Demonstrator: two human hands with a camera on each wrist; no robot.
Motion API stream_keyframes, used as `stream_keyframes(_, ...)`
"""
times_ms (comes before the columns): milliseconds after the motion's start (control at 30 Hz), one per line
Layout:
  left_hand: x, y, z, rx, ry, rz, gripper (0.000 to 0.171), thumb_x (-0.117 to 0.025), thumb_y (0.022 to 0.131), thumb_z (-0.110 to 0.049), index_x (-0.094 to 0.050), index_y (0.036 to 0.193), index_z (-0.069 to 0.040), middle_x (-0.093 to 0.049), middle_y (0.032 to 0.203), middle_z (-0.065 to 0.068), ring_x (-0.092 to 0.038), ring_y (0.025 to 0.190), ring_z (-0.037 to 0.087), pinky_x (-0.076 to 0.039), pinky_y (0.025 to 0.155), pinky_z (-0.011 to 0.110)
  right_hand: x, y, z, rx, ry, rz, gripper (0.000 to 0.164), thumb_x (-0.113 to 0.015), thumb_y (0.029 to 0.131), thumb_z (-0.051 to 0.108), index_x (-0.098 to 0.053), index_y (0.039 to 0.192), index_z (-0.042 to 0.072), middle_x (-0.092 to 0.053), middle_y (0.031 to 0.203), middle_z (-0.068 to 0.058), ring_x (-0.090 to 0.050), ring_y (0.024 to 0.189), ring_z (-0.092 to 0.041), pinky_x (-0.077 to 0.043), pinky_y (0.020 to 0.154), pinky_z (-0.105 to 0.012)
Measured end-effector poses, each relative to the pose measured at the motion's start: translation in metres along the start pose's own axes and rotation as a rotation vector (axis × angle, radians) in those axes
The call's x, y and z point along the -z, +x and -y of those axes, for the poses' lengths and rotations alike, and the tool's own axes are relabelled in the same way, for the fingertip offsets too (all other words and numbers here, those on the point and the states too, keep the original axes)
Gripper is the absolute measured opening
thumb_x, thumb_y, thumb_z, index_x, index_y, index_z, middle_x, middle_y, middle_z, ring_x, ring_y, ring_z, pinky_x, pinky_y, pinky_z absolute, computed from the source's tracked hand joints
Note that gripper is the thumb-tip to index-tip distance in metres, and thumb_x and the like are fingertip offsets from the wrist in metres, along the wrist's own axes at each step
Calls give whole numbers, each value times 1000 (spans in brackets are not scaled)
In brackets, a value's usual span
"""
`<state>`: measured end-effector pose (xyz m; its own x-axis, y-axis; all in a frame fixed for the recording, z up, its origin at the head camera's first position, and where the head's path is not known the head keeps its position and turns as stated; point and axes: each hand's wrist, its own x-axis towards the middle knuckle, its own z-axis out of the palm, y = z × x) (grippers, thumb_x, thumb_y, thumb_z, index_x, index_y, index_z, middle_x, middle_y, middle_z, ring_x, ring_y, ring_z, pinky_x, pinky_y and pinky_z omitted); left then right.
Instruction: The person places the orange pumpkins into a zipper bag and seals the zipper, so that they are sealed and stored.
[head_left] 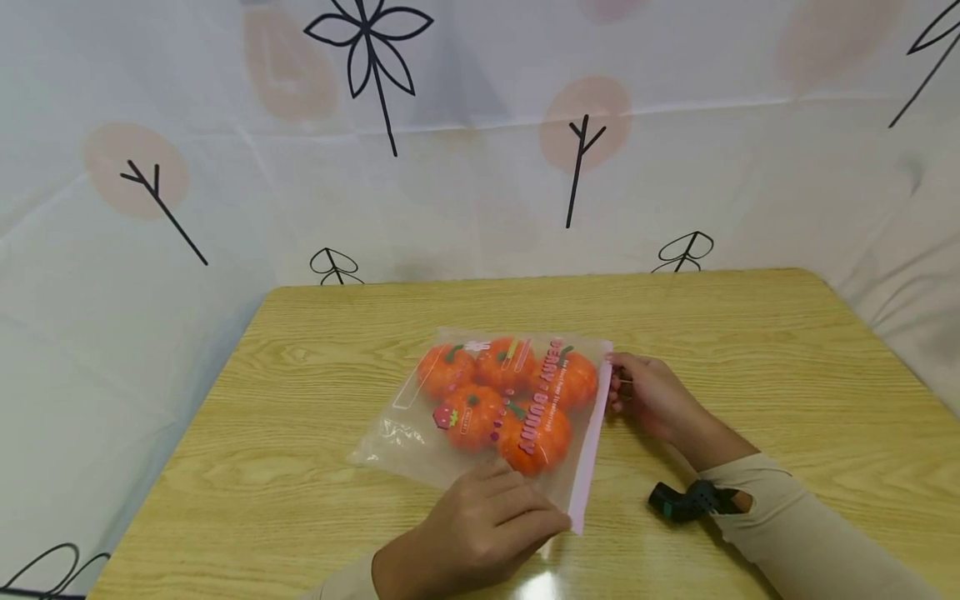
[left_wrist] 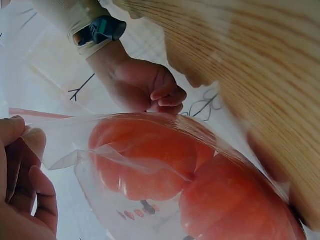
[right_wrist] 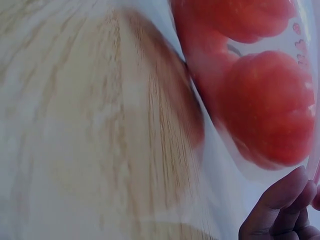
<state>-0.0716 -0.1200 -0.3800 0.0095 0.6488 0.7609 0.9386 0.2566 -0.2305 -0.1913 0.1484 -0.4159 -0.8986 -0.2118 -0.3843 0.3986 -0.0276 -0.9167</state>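
A clear zip bag (head_left: 405, 433) with pink printing lies on the table, holding several orange toy pumpkins (head_left: 534, 437) with green stems. Its pink zip strip (head_left: 591, 450) faces right. My left hand (head_left: 483, 521) pinches the near end of that strip between thumb and forefinger; the left wrist view shows the film pulled up at the fingertips (left_wrist: 35, 137). At the far end of the strip, my right hand (head_left: 660, 400) grips the edge with curled fingers. In the right wrist view its thumb (right_wrist: 282, 192) lies against the bag's edge, just below a pumpkin (right_wrist: 270, 110).
The wood-grain table (head_left: 300, 375) extends around the bag on all sides. A pale cloth (head_left: 465, 200) printed with plant drawings hangs behind its back edge. A black wrist camera (head_left: 682, 502) is strapped at the right sleeve.
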Motion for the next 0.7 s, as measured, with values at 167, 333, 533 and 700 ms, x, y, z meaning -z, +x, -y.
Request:
stream_keyframes(167, 0, -1, 0, 8, -2, 7, 13, -63, 96, -16, -76, 96, -13, -74, 88, -8, -63, 74, 3, -45, 70, 16, 4, 2, -1, 21, -19, 17, 34, -44, 105, 27, -58, 75, 17, -52, 67, 6, -52, 63, -8, -48, 59, -24)
stream_keyframes(333, -1, -2, -2, 20, 2, 16, 13, -64, 95, -17, -76, 97, -14, -74, 89, -9, -63, 75, 3, -45, 70, 16, 5, 3, -1, 29, -29, 24, 34, -44, 105, 28, -58, 76, 18, -51, 67, 6, -52, 63, -8, -48, 59, -24)
stream_keyframes(533, -3, -3, -4, 53, 13, 48, 13, -64, 96, -19, -76, 94, -19, -73, 89, -12, -63, 77, 2, -44, 72, 16, 1, 2, -2, 34, -15, 10, 35, -42, 106, 29, -58, 77, 18, -51, 67, 6, -52, 62, -9, -48, 58, -25)
stream_keyframes(700, -5, -3, -5, 104, 17, 83, 12, -65, 95, -20, -77, 94, -20, -72, 87, -13, -63, 78, 1, -46, 73, 15, -3, 0, -2, 31, -39, -4, 25, -44, 106, 30, -56, 89, 16, -51, 69, 5, -51, 62, -10, -47, 57, -25)
